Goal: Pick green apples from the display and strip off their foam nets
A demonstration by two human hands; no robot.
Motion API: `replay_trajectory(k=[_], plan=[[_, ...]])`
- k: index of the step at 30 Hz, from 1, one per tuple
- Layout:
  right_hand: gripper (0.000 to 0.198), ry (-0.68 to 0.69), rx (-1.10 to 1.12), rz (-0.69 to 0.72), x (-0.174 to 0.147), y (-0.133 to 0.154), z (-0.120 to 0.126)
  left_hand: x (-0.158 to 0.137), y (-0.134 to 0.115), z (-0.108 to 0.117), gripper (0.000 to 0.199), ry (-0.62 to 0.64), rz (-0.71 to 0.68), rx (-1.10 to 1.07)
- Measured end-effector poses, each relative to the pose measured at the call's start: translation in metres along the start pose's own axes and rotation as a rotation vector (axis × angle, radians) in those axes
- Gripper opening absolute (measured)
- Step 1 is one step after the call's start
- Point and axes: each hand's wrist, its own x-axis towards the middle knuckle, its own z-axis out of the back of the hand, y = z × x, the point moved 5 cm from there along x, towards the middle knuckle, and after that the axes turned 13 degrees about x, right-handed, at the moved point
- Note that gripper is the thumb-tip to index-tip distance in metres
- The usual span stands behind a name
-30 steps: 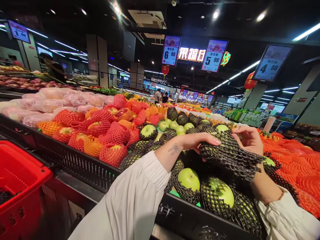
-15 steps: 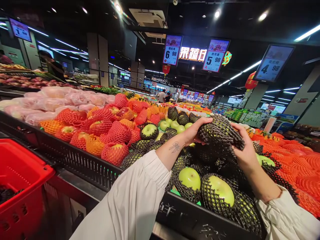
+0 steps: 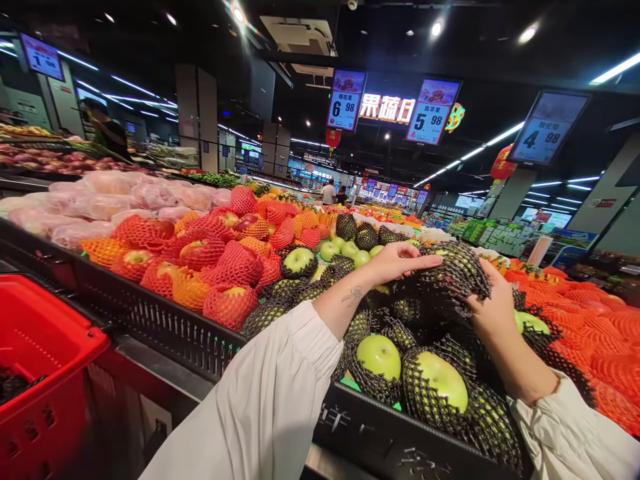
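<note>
A green apple in a black foam net is held up above the pile, its yellow-green skin showing through the mesh. My right hand wraps round its right side. My left hand is at its left side, with thumb and forefinger pinched on the edge of the net. Below lie more netted green apples, among them one with a bare top and a larger one by the front of the black crate.
Red and orange netted apples fill the crate to the left, beside plastic-wrapped fruit. Orange-red netted fruit lies to the right. A red shopping basket stands at lower left. Price screens hang overhead. People are farther back.
My left hand's fingers have loosened from round the apple and straightened toward the net's edge. The apple has shifted slightly right and turned in my right hand.
</note>
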Motion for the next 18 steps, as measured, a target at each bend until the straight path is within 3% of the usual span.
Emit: replay_trajectory(k=[4, 10, 13, 18], plan=[[0.054, -0.066, 0.16, -0.001, -0.003, -0.009, 0.004, -0.001, -0.008, -0.001, 0.049, 0.085, -0.112, -0.131], [0.038, -0.348, 0.564, -0.229, -0.008, -0.03, 0.007, 0.0, -0.014, -0.001, 0.039, 0.086, -0.087, -0.349], [0.035, -0.231, 0.582, -0.256, -0.009, -0.02, -0.003, 0.001, -0.012, 0.007, 0.034, -0.063, -0.043, -0.372], [0.078, 0.111, 0.516, -0.115, -0.011, 0.003, -0.02, -0.001, -0.015, 0.007, 0.028, -0.166, -0.046, -0.292]])
